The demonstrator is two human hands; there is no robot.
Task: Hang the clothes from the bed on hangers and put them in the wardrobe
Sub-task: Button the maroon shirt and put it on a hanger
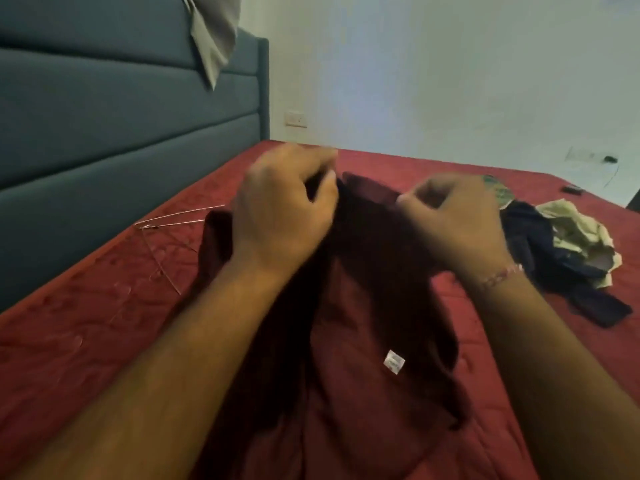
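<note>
A dark maroon shirt (374, 299) hangs in front of me over the red bed (86, 323), its white label showing inside. My left hand (287, 213) grips the shirt's collar area on the left. My right hand (453, 220) pinches the collar on the right. A thin wire hanger (166, 233) lies on the bed to the left of the shirt. A heap of clothes lies on the bed at the right: a dark navy garment (540, 265) and a pale cream one (581, 233).
A blue-grey padded headboard (121, 109) runs along the left, with a grey cloth (214, 36) draped over its top. A white wall with a socket (296, 118) stands behind. A small dark object (573, 189) lies at the bed's far right corner.
</note>
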